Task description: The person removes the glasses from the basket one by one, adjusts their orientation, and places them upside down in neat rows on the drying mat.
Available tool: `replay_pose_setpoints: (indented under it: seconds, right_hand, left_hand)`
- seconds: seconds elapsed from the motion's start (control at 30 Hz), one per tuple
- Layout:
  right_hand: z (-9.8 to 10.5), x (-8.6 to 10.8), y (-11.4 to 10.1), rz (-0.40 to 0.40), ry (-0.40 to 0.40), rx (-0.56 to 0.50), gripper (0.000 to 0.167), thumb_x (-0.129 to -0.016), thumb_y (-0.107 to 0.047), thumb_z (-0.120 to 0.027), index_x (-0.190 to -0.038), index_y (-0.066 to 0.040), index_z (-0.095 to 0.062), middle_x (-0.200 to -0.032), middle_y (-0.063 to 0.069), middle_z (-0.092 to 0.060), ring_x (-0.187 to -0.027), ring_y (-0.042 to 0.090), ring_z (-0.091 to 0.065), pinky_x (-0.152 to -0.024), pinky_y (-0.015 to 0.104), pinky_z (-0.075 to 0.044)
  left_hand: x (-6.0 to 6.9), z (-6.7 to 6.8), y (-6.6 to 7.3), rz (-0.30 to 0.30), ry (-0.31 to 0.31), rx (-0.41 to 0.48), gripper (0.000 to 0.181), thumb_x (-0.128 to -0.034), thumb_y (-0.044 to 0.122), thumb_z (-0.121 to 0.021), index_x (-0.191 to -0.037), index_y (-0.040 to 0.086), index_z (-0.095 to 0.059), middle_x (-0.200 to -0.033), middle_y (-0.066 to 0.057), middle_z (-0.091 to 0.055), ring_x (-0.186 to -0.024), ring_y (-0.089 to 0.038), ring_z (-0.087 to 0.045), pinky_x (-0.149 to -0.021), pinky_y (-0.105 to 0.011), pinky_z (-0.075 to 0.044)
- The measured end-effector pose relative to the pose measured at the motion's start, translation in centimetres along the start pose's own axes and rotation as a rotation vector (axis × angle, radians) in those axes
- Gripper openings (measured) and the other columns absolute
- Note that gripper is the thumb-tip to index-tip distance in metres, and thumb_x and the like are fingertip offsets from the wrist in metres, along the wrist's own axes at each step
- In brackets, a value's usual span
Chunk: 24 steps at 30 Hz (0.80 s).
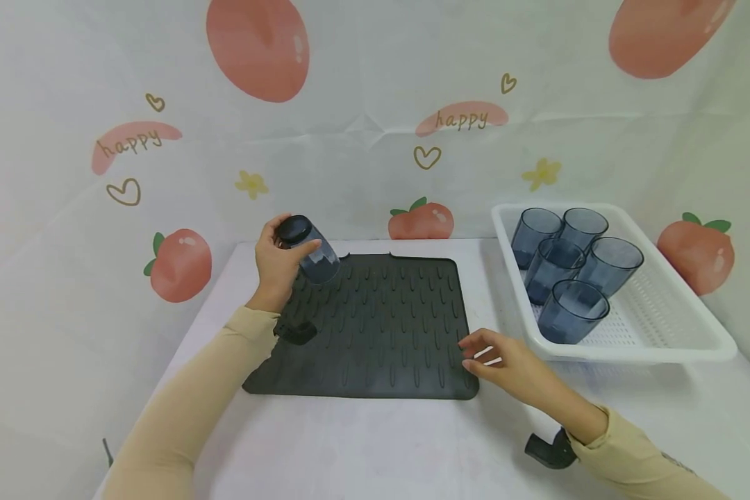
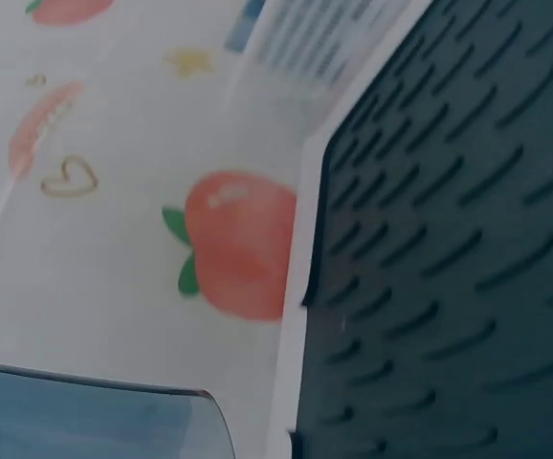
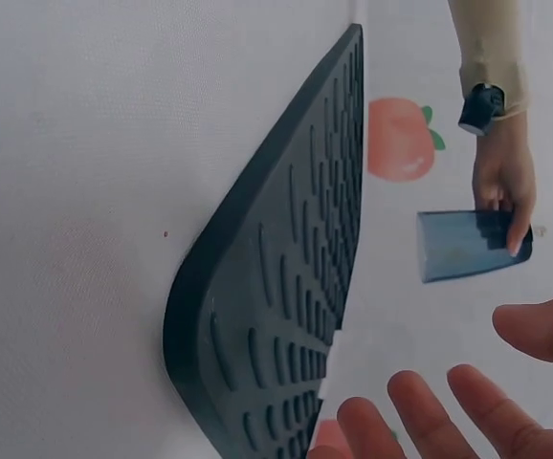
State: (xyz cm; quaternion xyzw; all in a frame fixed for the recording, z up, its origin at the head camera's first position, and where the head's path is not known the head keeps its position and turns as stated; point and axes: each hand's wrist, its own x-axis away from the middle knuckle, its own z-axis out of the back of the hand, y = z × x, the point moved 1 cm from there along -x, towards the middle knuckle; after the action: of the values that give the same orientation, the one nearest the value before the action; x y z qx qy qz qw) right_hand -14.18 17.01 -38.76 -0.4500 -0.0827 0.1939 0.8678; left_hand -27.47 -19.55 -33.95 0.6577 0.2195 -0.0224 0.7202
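My left hand (image 1: 276,264) grips a blue-tinted drinking glass (image 1: 320,262) near its thick base, tilted with the mouth facing down to the right. It is held above the far left part of a black ribbed drying mat (image 1: 381,333). In the right wrist view the same glass (image 3: 463,247) is seen from the side, fingers and thumb around its base end. The left wrist view catches only part of the glass (image 2: 85,421). My right hand (image 1: 500,361) hovers by the mat's right edge, fingers loosely bent and holding nothing.
At the right, a white plastic basket (image 1: 675,305) holds several blue glasses (image 1: 571,312), grouped in its left part. Mat and basket rest on a white table (image 1: 362,444). A wall sheet (image 1: 350,160) with printed fruit hangs right behind the table.
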Motion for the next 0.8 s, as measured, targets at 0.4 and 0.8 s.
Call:
replay_pose_setpoints:
  seconds: [0.4, 0.8]
  right_hand:
    - [-0.2, -0.1, 0.0, 0.022, -0.003, 0.028, 0.024, -0.091, -0.014, -0.067, -0.112, -0.001, -0.062, -0.103, 0.015, -0.067, -0.09, 0.024, -0.067, -0.069, 0.023, -0.055]
    - [0.0, -0.1, 0.1, -0.01, -0.011, -0.031, 0.027, -0.091, -0.013, -0.067, -0.113, 0.001, -0.061, -0.105, 0.017, -0.067, -0.091, 0.025, -0.066, -0.073, 0.023, -0.056]
  left_hand:
    - [-1.0, 2.1, -2.0, 0.006, 0.038, -0.198, 0.069, -0.0779, 0.0, -0.079, -0.139, 0.003, -0.045, -0.134, -0.019, -0.053, -0.122, -0.03, -0.053, -0.1, -0.04, -0.047]
    - [-1.7, 2.0, -3.8, 0.05, 0.017, -0.312, 0.07, -0.0791, 0.006, -0.079, -0.14, 0.006, -0.045, -0.135, -0.02, -0.052, -0.122, -0.034, -0.052, -0.1, -0.045, -0.046]
